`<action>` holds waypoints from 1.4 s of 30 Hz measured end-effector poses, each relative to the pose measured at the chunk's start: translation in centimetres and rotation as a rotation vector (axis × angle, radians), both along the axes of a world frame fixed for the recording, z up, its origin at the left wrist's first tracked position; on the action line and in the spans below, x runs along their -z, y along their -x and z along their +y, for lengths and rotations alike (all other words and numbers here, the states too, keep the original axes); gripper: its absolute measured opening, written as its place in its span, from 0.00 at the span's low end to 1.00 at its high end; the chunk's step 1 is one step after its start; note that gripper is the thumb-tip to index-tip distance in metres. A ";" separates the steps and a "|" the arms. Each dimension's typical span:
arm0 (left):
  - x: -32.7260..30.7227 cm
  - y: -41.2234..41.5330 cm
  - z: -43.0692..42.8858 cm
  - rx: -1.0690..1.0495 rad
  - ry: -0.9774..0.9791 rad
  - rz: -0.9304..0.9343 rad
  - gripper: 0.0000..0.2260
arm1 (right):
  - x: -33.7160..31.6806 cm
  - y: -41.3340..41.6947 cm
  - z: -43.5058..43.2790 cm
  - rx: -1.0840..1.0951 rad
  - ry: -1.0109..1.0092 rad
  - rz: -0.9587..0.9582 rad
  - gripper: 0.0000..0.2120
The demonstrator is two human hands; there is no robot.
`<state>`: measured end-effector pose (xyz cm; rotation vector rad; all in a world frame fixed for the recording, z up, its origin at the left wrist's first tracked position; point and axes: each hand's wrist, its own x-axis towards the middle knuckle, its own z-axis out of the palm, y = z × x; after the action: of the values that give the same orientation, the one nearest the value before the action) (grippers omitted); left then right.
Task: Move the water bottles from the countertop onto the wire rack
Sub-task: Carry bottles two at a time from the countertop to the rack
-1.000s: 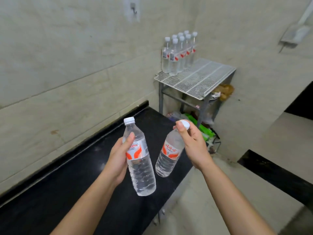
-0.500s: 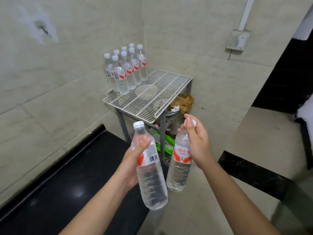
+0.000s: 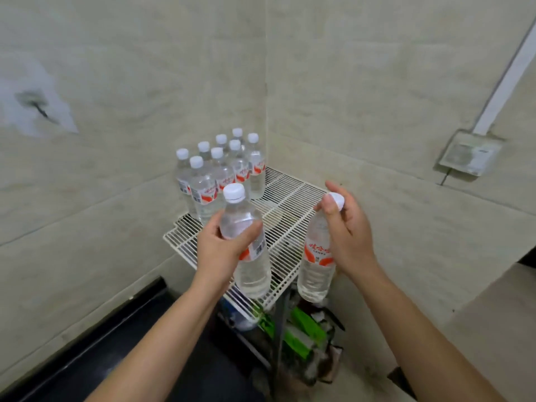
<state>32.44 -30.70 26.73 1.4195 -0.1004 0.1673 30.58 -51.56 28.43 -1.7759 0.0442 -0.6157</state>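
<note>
My left hand (image 3: 223, 250) grips a clear water bottle (image 3: 249, 268) around its upper body, white cap up, over the front part of the white wire rack (image 3: 290, 210). My right hand (image 3: 348, 230) holds a second water bottle (image 3: 316, 271) by its cap and neck; it hangs upright at the rack's front right edge. Several more bottles (image 3: 220, 175) with red and white labels stand grouped at the rack's back left corner, against the wall.
The black countertop (image 3: 121, 338) runs along the left wall up to the rack. Under the rack lie green packets (image 3: 301, 332) and bags. A wall box (image 3: 470, 153) with a conduit sits on the right wall. Tiled walls meet behind the rack.
I have come closer to the rack with both bottles. They were over the countertop and floor before; now they are over the rack's front part.
</note>
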 end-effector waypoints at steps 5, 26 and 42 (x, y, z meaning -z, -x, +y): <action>0.8 -5.7 0.5 -0.151 -0.158 -0.013 0.23 | -0.1 -8.0 -0.3 -0.138 0.014 -0.048 0.20; 1.3 -14.5 -4.4 -0.811 -0.791 -0.009 0.23 | 1.6 -28.0 -0.8 -0.689 0.538 -0.023 0.33; -1.6 -18.5 1.3 -0.540 -0.549 -0.018 0.13 | -0.4 -32.0 4.8 -0.897 0.728 -0.087 0.24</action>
<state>50.94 -29.39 28.36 1.9701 0.2455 0.6355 62.55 -46.76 28.84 -2.1776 -1.0981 -0.0240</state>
